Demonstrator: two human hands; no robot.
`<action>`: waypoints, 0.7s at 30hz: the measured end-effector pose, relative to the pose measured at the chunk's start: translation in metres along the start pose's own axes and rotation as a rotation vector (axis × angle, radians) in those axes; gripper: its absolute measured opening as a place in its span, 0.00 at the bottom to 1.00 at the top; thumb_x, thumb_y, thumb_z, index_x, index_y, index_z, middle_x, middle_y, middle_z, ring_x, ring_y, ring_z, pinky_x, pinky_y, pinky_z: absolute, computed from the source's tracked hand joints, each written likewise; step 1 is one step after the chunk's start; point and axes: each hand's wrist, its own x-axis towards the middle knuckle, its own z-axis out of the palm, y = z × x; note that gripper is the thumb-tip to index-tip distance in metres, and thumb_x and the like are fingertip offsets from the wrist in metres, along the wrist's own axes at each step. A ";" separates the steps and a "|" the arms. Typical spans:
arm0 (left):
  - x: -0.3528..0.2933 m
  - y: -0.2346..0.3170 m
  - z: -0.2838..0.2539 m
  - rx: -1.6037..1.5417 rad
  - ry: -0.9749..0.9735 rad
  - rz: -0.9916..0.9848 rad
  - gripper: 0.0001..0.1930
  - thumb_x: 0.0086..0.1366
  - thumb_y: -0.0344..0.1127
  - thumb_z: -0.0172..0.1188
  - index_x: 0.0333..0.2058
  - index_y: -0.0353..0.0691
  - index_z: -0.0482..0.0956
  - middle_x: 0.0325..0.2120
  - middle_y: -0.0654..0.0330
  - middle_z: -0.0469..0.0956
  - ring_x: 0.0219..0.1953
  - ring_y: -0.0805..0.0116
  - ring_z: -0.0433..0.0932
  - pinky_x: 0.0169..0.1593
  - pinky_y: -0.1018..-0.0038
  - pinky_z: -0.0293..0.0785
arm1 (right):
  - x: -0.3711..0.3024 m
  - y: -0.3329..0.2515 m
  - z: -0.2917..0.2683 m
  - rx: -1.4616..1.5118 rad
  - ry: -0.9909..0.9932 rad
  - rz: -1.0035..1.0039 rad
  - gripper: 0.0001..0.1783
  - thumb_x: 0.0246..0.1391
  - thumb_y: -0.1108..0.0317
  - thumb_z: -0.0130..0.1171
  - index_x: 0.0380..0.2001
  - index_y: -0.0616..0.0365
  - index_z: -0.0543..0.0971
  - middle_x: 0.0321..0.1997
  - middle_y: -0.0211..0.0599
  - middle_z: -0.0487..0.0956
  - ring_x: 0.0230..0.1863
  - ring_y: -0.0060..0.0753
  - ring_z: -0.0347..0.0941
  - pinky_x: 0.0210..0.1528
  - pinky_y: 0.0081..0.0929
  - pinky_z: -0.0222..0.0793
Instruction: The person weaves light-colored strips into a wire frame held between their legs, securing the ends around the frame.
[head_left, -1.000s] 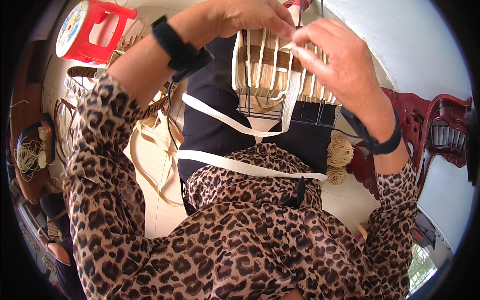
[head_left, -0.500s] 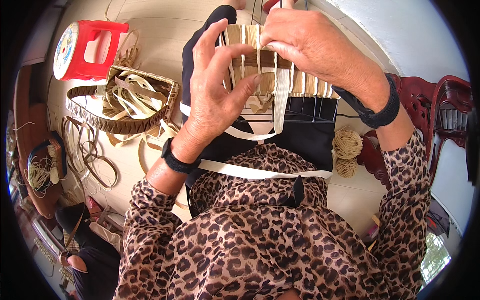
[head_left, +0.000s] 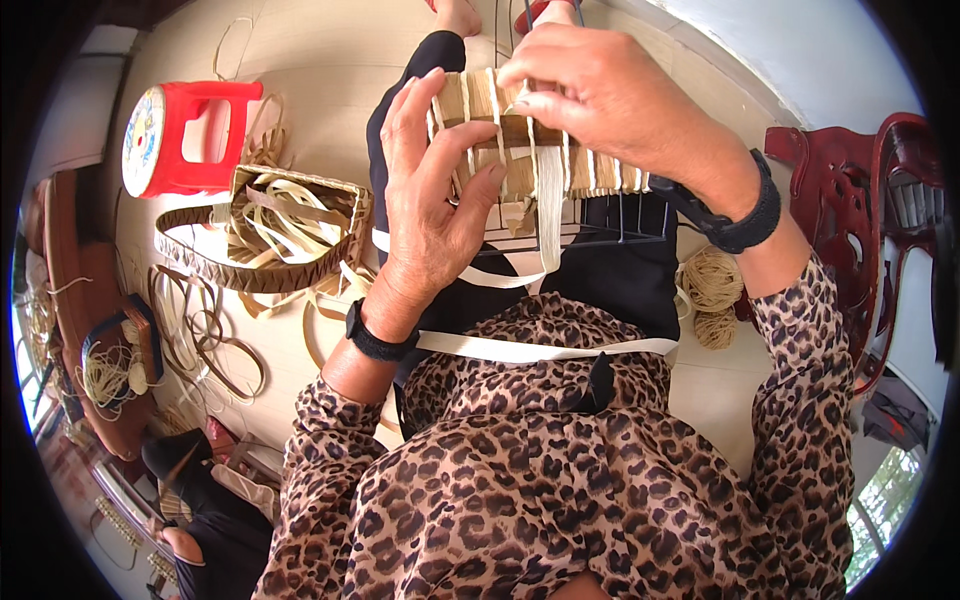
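A woven panel of tan and brown flat strips, crossed by white twisted cords, lies over a black wire frame on my lap. My left hand rests along its left end, fingers apart, with the index finger lying across the brown strip. At the panel's upper middle, my right hand pinches a pale strand between thumb and forefinger beside a white cord; its other fingertips are partly hidden. A wide white strip hangs from the weave toward me and loops leftward.
On the left, a basket holds loose strips, beside a red stool. Coiled brown strips lie on the floor. Bundles of twine sit at right, near a dark red carved chair. Another person is at lower left.
The panel and both hands sit slightly left of where they were in the view, and the surroundings have shifted right and down. The right hand keeps its pinch; the left still rests on the panel.
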 end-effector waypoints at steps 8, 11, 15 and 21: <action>0.006 0.005 -0.012 0.178 -0.014 0.155 0.13 0.51 0.31 0.60 0.37 0.44 0.79 0.57 0.49 0.59 0.60 0.45 0.53 0.60 0.54 0.51 | -0.061 -0.039 0.000 0.258 0.121 0.767 0.09 0.55 0.69 0.52 0.28 0.63 0.78 0.19 0.27 0.74 0.17 0.13 0.67 0.19 0.15 0.63; 0.006 0.002 -0.012 0.235 -0.060 0.233 0.16 0.46 0.27 0.59 0.38 0.47 0.79 0.58 0.48 0.56 0.60 0.43 0.51 0.59 0.53 0.51 | -0.073 -0.066 0.019 0.493 -0.026 0.889 0.09 0.55 0.70 0.51 0.32 0.65 0.77 0.19 0.31 0.75 0.13 0.16 0.69 0.15 0.15 0.64; 0.006 0.006 -0.017 0.283 -0.119 0.249 0.17 0.46 0.30 0.61 0.39 0.47 0.79 0.57 0.47 0.57 0.60 0.41 0.52 0.58 0.52 0.53 | -0.063 -0.082 0.034 0.929 0.011 1.063 0.11 0.56 0.67 0.50 0.28 0.67 0.74 0.17 0.32 0.74 0.12 0.17 0.67 0.14 0.15 0.61; 0.002 -0.003 -0.016 0.316 -0.131 0.252 0.13 0.53 0.32 0.57 0.39 0.42 0.80 0.57 0.48 0.59 0.60 0.43 0.53 0.59 0.53 0.53 | -0.056 -0.077 0.052 1.036 0.055 1.145 0.12 0.54 0.67 0.50 0.22 0.65 0.72 0.13 0.32 0.70 0.10 0.21 0.63 0.13 0.22 0.59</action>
